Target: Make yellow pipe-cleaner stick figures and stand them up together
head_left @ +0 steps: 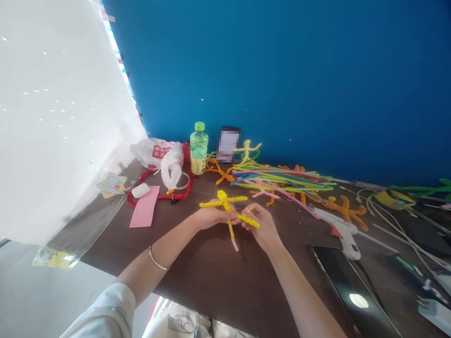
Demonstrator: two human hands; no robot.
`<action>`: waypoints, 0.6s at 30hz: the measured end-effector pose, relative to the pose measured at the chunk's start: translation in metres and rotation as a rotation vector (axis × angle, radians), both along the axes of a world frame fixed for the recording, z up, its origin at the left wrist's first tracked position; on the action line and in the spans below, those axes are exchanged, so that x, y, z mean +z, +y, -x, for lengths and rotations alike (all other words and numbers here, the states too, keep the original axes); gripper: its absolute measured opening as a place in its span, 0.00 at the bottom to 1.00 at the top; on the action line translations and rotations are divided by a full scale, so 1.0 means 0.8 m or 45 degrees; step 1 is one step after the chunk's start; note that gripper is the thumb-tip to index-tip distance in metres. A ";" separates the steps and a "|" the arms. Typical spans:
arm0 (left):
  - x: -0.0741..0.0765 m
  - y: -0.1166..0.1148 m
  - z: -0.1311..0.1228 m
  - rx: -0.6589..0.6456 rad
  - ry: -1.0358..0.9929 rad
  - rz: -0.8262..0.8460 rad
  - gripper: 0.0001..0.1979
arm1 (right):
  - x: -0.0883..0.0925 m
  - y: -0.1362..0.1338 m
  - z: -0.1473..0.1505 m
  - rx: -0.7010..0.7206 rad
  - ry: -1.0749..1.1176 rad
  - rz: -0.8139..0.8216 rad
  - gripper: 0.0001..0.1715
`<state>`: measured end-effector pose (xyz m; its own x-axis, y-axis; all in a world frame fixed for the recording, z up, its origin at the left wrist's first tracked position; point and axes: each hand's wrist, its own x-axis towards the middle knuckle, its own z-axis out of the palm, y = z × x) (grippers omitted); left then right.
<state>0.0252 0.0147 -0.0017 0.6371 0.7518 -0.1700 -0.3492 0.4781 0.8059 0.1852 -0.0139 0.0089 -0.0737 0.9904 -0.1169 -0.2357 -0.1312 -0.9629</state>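
A yellow pipe-cleaner figure (225, 201) with a round head, outstretched arms and two legs is held up over the dark table. My left hand (211, 218) grips it around the body, fingers closed. My right hand (262, 227) pinches one of its legs, the one angled to the right. The other leg hangs down between my hands, its yellow winding loose over a pink tip. Behind my hands lies a bundle of coloured pipe cleaners (282, 178), with several orange figures around it.
On the left are a pink paper (144, 211), a white case (140, 190), a plastic bag (155, 152) and a green-capped bottle (199, 149). A phone (229, 143) leans on the blue wall. At right lie a glue gun (343, 230), another phone (352, 286) and cables.
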 end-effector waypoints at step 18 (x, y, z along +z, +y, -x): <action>-0.004 -0.003 -0.008 0.108 -0.049 0.075 0.10 | -0.019 0.008 -0.005 -0.107 -0.320 -0.455 0.13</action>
